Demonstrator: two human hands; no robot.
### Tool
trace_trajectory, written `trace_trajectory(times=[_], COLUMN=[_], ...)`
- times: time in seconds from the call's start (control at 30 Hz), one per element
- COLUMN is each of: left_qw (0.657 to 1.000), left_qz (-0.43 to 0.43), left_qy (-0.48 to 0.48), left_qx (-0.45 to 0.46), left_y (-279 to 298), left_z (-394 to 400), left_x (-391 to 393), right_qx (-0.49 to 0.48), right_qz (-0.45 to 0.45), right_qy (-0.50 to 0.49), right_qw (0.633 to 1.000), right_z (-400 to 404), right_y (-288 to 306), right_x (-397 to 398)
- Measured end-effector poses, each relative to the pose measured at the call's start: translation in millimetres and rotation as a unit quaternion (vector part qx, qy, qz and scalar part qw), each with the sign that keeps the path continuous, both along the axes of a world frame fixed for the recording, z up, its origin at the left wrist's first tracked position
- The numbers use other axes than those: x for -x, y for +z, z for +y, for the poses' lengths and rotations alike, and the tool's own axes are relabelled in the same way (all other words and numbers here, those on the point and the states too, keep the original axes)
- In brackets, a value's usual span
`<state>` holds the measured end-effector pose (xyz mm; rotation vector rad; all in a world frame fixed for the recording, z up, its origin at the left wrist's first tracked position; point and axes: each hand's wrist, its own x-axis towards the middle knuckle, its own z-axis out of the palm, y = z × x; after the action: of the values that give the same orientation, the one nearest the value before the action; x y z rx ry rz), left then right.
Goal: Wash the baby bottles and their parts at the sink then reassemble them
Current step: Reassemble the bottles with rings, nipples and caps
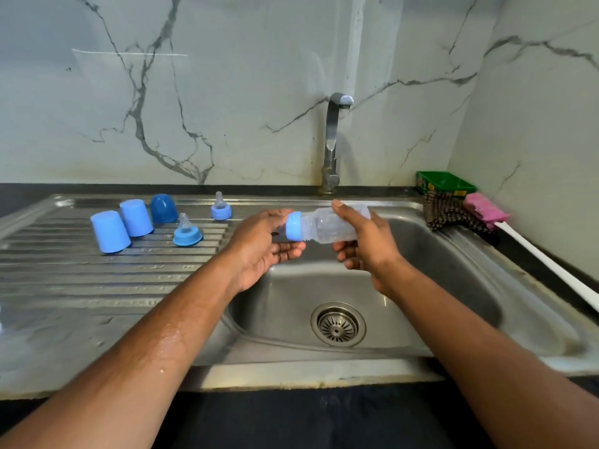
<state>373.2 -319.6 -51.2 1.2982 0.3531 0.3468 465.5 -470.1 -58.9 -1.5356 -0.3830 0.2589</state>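
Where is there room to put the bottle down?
The ribbed drainboard is bare nearer you than the caps and teats. The basin around the drain is bare too. Crowded: the drainboard's far end, and the right rim by the brush.

**No legible text in view**

Nothing here can be read. The small green rectangular cardboard box (pixel 445 184) at the far right, by the marble-patterned wall, carries yellow and red printing on its near side, but the marks are too blurred to make out as letters or a brand. The clear plastic baby bottle with a light blue screw collar (pixel 324 225) shows no readable scale or numbers.
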Motion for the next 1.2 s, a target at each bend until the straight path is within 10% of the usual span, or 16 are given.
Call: trace_trajectory(times=[1.03,1.2], left_qw=[0.976,0.984], left_qz=[-0.136,0.017], left_qy=[-0.064,0.027], left_qx=[-0.159,-0.177], left_y=[3,7], left_z=[4,4], left_x=[6,9], right_qx=[-0.017,-0.034], right_qz=[0.101,0.034], right_qy=[0.139,0.116], right_qw=[0.985,0.992], right_z=[-17,-13], right_y=[4,4], right_x=[6,6])
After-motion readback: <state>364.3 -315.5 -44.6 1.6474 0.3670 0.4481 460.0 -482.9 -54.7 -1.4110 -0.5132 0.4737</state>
